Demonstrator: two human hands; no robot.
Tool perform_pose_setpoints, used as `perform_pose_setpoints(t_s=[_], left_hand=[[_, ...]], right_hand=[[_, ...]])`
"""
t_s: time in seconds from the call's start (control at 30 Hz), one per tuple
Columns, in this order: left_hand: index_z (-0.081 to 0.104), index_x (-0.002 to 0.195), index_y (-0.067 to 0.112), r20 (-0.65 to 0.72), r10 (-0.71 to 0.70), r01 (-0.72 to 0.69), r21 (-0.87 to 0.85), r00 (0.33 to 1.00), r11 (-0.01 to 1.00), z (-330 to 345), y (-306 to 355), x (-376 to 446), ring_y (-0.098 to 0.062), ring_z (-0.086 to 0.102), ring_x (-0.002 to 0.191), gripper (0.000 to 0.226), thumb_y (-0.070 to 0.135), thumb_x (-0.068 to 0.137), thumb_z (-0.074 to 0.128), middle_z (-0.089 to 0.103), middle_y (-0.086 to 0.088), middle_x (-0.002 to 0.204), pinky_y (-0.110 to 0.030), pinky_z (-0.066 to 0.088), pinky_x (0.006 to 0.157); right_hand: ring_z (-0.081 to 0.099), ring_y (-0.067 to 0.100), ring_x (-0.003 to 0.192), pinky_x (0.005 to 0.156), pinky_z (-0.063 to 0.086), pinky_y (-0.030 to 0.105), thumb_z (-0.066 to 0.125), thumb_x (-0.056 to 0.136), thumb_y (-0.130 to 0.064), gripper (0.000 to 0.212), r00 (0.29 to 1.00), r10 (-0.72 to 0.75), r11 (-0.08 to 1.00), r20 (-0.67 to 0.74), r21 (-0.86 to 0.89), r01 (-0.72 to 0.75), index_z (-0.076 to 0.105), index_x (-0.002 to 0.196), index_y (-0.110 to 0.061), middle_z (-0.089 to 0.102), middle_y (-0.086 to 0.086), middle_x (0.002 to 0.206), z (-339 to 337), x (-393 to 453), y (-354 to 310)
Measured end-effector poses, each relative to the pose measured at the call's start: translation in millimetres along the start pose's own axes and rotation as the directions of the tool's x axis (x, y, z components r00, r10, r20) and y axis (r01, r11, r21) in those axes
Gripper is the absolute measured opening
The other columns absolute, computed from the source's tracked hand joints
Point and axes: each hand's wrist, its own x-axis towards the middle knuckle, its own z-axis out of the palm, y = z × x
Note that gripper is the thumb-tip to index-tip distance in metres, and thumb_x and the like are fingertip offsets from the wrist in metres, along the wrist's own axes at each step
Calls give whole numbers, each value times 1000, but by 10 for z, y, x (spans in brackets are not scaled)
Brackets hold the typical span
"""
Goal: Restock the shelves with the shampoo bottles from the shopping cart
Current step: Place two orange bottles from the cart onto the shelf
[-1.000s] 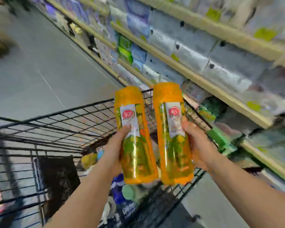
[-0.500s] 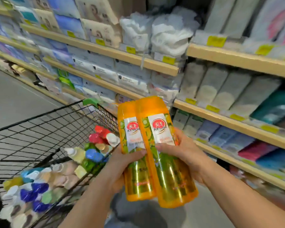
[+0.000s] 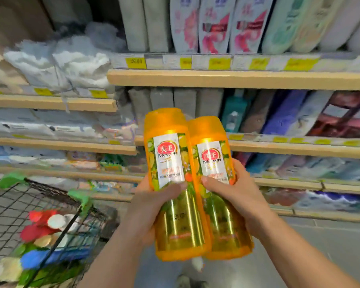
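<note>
1. Head view: at frame centre, the left hand (image 3: 152, 206) grips one orange shampoo bottle (image 3: 173, 183) and the right hand (image 3: 235, 196) another (image 3: 218, 190), upright and touching, apparently for shelving; the shopping cart (image 3: 50, 204) sits lower left.

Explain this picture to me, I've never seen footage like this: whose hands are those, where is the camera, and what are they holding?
There is no machine here. The camera is worn on a person's head and looks forward and down, so you see their own two arms. The left hand holds one orange shampoo bottle and the right hand holds a second orange shampoo bottle; the two bottles are upright and pressed side by side. In front are store shelves stocked with blurred packaged goods and yellow price tags. At lower left is a wire shopping cart with more bottles, colourful caps showing.
</note>
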Motion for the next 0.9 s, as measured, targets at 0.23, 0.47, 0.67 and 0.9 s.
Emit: perform_pose_setpoints(t_s=[0.23,0.47,0.67,0.9], left_hand=[[63,88,33,94,16,-34,202,995,979,521,13,341,-21,71,74,58,23,35,86,74,2,84,-35,55,55],[62,98,27,211,41,-97,260,977,961,1408,-47,637,-22,71,78,60,28,40,76,74,0,89,-33,57,55],[65,90,28,275,97,-161,222,957,962,2693,-426,862,-23,71,77,52,25,39,76,74,-3,88,-37,57,57],[66,91,29,332,156,-230,198,930,953,4423,-803,984,-27,69,84,57,20,37,81,74,-3,93,-47,57,71]], right_hand=[[68,10,83,73,56,31,78,59,-23,55,977,-69,998,-203,0,70,53,108,-27,71,-5,94,-585,-22,-209],[69,10,82,69,58,27,76,44,-37,60,953,-130,989,-272,34,144,55,100,-32,72,-8,91,-1409,-69,-383],[68,14,86,79,55,39,77,43,-39,68,938,-176,982,-300,7,186,54,107,-29,71,-3,96,-2740,-164,-584],[68,14,86,79,55,40,78,61,-20,51,894,-258,965,-367,-52,257,53,104,-29,71,-3,95,-4451,-341,-1002]])
